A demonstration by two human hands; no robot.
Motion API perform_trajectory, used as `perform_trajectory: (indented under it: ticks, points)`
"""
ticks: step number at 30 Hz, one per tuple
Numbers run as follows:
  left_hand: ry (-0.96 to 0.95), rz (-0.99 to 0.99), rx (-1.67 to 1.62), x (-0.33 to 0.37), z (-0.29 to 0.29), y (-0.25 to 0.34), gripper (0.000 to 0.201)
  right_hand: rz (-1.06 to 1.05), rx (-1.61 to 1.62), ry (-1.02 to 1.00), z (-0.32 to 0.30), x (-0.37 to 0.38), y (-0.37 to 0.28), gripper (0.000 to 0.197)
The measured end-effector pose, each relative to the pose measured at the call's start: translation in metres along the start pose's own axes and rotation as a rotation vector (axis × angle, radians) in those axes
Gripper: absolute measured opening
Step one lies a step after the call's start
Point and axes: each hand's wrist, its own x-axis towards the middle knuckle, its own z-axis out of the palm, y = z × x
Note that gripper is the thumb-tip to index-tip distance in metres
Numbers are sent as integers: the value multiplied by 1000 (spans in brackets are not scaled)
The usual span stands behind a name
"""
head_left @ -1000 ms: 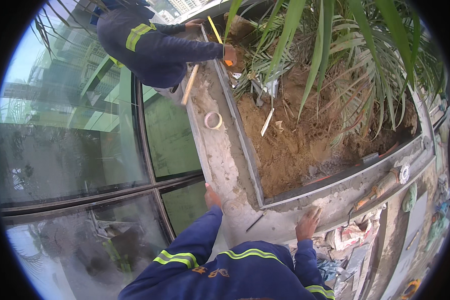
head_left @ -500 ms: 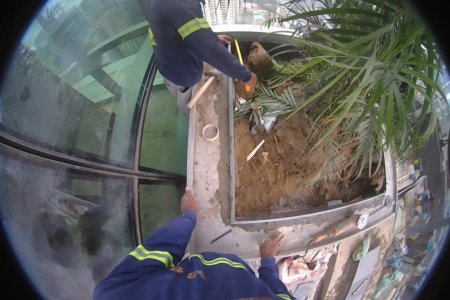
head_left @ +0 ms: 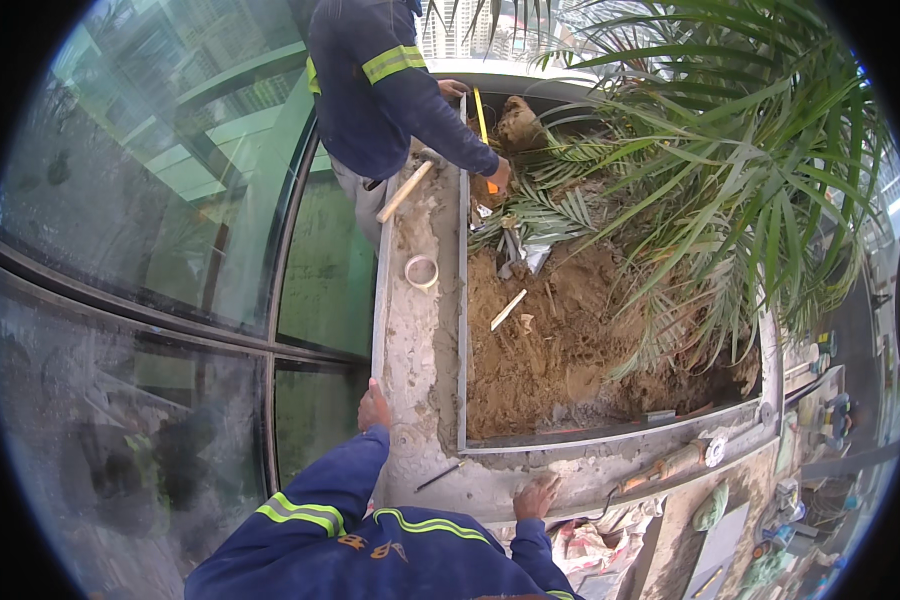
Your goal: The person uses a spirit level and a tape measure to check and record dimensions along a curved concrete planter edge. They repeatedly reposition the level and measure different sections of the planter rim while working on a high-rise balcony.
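My left hand (head_left: 373, 408) rests against the outer left edge of the concrete ledge (head_left: 410, 370), its fingers pointing forward and holding nothing. My right hand (head_left: 537, 497) lies on the near part of the same ledge with its fingers stretched out. Between the two hands is a thin dark pencil-like stick (head_left: 440, 476). To the right of my right hand lies an orange angle grinder (head_left: 660, 469) with a pale disc. At the far left of the planter, a co-worker (head_left: 375, 95) stretches a yellow tape measure (head_left: 482, 118) along the inner wall.
On the left ledge sit a roll of tape (head_left: 421, 272) and a wooden-handled hammer (head_left: 406, 190). The planter holds soil (head_left: 570, 350), a pale wood strip (head_left: 508, 310) and palm fronds (head_left: 730, 150). Glass panels (head_left: 320, 270) stand on the left. Sacks (head_left: 600, 545) lie below the near edge.
The view has shifted slightly. Both of my hands keep their places on the ledge, and the co-worker still holds the tape measure along the wall.
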Motion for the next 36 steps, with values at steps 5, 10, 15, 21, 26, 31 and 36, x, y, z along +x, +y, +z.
perform_trajectory:
  ticks: [5, 10, 15, 21, 26, 31, 36]
  points:
    - [2, -18, 26, -3, 1, 4, 81, 18, 31, 0, 6, 1, 3, 77]
    - [9, -58, 49, 0, 1, 4, 81, 1, -19, -40, -1, 0, 0, 71]
    - [13, -46, 28, 4, 2, -4, 82, -6, -44, -72, -15, -2, -6, 69]
    - [3, -66, 52, 1, 2, 3, 82, -2, -46, -45, -13, -2, -3, 70]
    - [17, -85, 59, 2, 3, 2, 81, -9, -65, -102, -30, -6, -10, 69]
    - [14, -65, 31, 1, 4, 0, 79, 4, -6, -45, -17, -5, -6, 69]
    - [7, -68, 35, 5, 5, -4, 79, 1, -19, -39, -16, -3, -7, 70]
